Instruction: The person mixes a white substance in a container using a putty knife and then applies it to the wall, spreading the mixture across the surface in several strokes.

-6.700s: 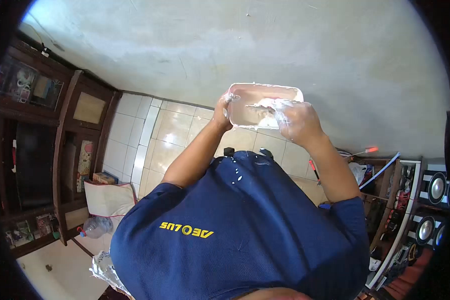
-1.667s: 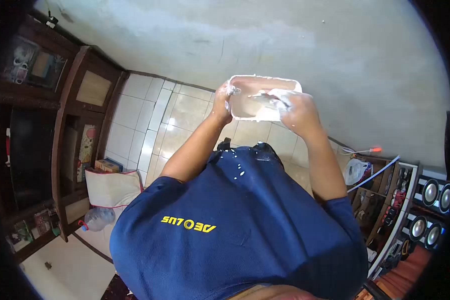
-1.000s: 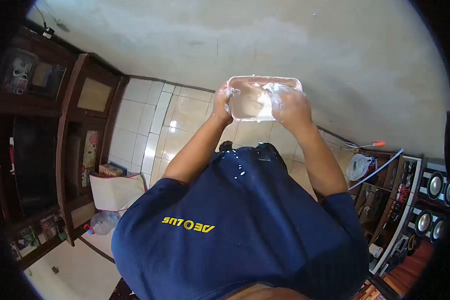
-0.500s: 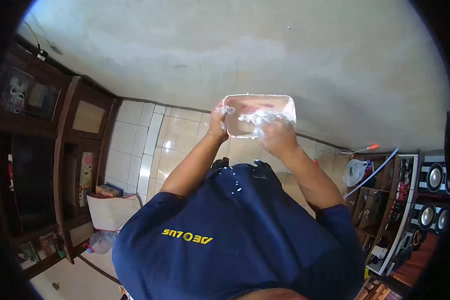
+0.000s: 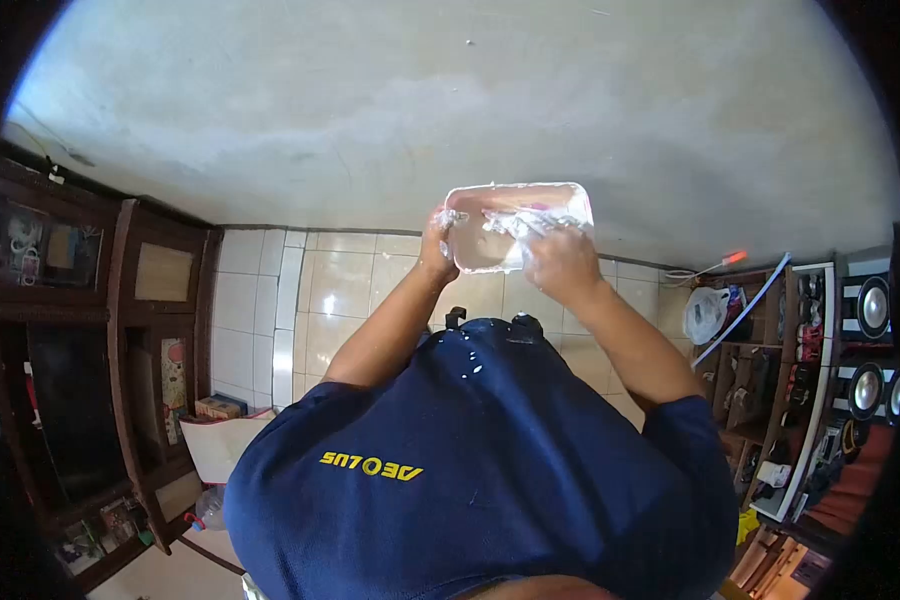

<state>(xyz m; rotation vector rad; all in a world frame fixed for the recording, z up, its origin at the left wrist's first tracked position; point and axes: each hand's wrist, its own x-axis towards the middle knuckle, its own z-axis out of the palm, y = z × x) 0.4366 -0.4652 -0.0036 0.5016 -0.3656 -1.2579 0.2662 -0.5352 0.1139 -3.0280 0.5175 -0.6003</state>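
Wall (image 5: 370, 120) ahead; left fingers (image 5: 447, 218) clamp tub (image 5: 467, 245); right fingers (image 5: 538, 240) curled inside, hold unclear.

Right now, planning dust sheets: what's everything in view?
Tub: one, pink, between hands
Paste: some, white, in tub
Wall: one, grey, ahead
Floor: one, beige-white, below
Cabinet: one, brown, left
Box: one, brown, beside cabinet
Bottle: one, clear, lower left
Bag: one, whitish, right
Tube: one, pale blue, right
Shelf: one, brown, right
Speaker cones: three-plus, silver, far right
Shirt: one, navy, bottom
Left hand: one, white-smeared, gripping tub
Right hand: one, white-smeared, over tub
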